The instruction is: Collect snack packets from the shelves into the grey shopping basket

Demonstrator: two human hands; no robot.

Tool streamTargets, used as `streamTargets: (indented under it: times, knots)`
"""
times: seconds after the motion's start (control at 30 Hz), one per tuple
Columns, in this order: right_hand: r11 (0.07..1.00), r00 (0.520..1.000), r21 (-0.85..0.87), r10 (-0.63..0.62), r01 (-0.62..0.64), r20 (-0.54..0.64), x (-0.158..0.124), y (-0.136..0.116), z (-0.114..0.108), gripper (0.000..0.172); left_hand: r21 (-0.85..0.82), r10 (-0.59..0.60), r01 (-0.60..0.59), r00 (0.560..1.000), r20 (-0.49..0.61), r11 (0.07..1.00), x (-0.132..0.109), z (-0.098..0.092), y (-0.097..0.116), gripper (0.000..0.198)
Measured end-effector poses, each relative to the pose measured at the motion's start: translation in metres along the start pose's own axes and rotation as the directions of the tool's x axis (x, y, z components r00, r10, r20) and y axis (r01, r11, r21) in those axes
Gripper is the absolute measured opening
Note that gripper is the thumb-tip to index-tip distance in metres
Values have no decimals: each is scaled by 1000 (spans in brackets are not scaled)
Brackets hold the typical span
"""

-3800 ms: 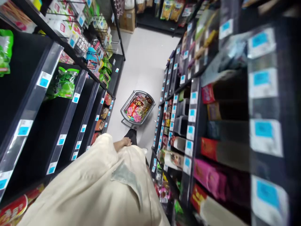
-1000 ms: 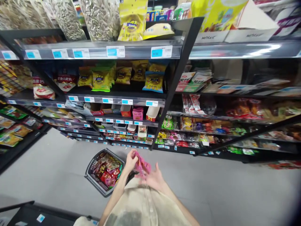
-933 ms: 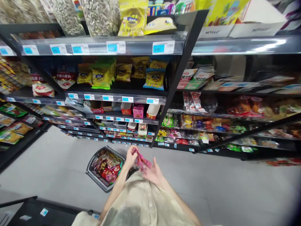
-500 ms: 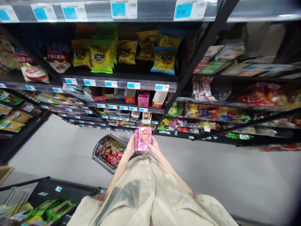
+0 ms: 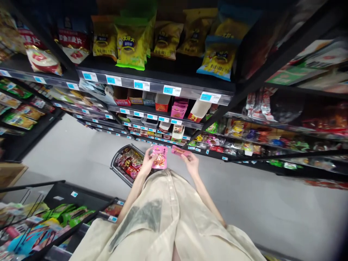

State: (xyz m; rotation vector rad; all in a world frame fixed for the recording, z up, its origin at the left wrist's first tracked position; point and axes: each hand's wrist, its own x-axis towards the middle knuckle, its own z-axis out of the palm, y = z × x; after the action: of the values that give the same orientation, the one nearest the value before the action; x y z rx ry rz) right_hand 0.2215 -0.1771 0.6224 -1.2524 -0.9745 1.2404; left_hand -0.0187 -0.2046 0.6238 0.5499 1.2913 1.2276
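Observation:
My left hand (image 5: 148, 161) is closed on the left edge of a pink snack packet (image 5: 160, 158), whose printed face is turned up toward me. My right hand (image 5: 191, 162) pinches a second pink snack packet (image 5: 178, 150), tilted so that it looks narrow. A gap of floor shows between the two packets. Below and left of my left hand, a dark shopping basket (image 5: 115, 163) stands on the floor, holding several shiny red and dark snack packs (image 5: 130, 164). More pink packets (image 5: 179, 108) stand in a box on the shelf ahead.
Shelving (image 5: 187, 79) with yellow snack bags (image 5: 130, 45) and small boxes rises in front. Another rack (image 5: 261, 127) of packaged snacks continues to the right. At lower left is a black display stand (image 5: 78, 197) with green packs, near a cardboard box (image 5: 12, 172). Grey floor (image 5: 239, 195) runs between.
The two pink packets were held together in both hands; now they are apart, one per hand. My right hand has moved right. The view has shifted, bringing the shelves closer.

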Motion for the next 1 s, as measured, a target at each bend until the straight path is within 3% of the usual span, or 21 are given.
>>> streamTargets:
  times: [0.1,0.17,0.23,0.37,0.57,0.63,0.83,0.93,1.0]
  knots:
    - [967,966,-44,-249,252,64,5,-10,2,13,46,-12,10,999,44,999,-3,-2,4,68]
    - [929,927,-79,-350,362,133,8,-14,8,16,102,-1,-7,997,80,995,-2,0,5,48]
    - [909,909,-123,-375,399,182,10,-15,16,21,101,-29,21,996,84,995,-1,4,4,42]
    - [925,934,-173,-309,339,180,8,-9,28,21,31,-108,106,990,86,994,1,17,1,50]
    - [900,910,-194,-345,390,229,8,-12,22,18,238,86,-110,990,109,965,1,25,3,51]
    - [876,903,-246,-363,415,231,11,-19,15,20,289,123,-166,979,162,943,1,24,6,50]
    - [842,864,-265,-379,470,331,13,-47,1,8,390,82,-221,937,341,894,-2,27,22,38]
    - [922,896,-182,-260,341,361,11,-50,4,8,406,123,-324,886,447,855,-2,34,28,31]
    - [960,945,-178,-157,214,288,10,-46,8,14,398,111,-311,885,453,863,-3,38,30,36]
